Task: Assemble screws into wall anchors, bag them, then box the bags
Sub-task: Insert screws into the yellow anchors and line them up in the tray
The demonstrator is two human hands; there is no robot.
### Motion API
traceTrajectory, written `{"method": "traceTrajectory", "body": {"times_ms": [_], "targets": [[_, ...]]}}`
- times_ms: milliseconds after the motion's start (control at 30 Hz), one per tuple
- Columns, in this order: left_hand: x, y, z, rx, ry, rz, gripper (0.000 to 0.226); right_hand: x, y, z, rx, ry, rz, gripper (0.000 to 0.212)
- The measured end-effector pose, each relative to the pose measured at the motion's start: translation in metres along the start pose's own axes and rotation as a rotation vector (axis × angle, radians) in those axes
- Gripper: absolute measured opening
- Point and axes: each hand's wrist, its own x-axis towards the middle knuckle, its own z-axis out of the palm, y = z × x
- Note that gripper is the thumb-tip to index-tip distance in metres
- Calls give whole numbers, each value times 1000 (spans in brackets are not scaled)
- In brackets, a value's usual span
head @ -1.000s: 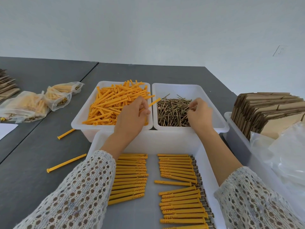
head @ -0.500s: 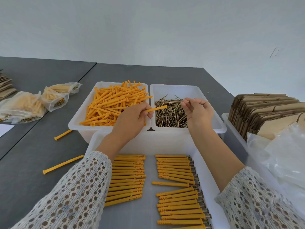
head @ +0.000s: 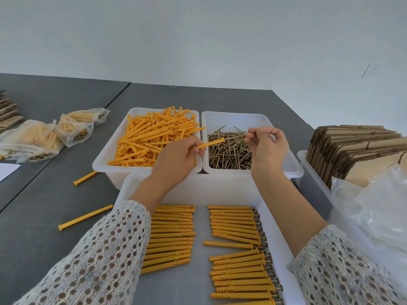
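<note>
Left hand gripping yellow anchor over screw bin; right hand pinching screw, fingers curled, facing anchor tip.

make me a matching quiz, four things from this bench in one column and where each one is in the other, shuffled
Things
1. loose screws
2. single anchor
3. flat cardboard boxes
4. filled bags

Places
A. on the table at far left
B. standing in the bin at far right
C. held in the left hand
D. in the right rear tray

Pairs: 1-D, 2-C, 3-B, 4-A
</note>
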Motion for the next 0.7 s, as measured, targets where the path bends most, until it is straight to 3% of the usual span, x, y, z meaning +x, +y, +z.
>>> {"method": "traceTrajectory", "body": {"times_ms": [300,433,567,700], "targets": [[0,2,-2,-69,-19,-34,25,-14,6,11,-279,-275,-131,10],[0,9,-7,-248,-33,-63,24,-23,16,16,-404,-403,-105,18],[1,13,-11,-338,-160,-24,24,-27,24,20,-539,-511,-70,19],[2,13,-16,-447,-244,-5,25,-29,27,20,-495,-514,-48,25]]}}
